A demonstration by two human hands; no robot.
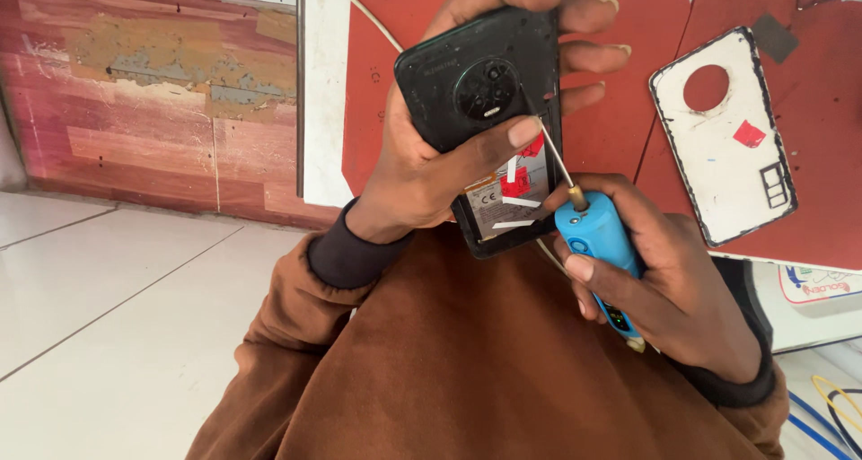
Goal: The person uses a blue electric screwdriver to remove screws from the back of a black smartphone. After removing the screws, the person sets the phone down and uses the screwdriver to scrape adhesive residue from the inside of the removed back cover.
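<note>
Behind left hand (422, 168), phone (489, 92) half-hidden

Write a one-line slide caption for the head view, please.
Left hand holds opened black smartphone; right hand applies blue electric screwdriver.
</note>
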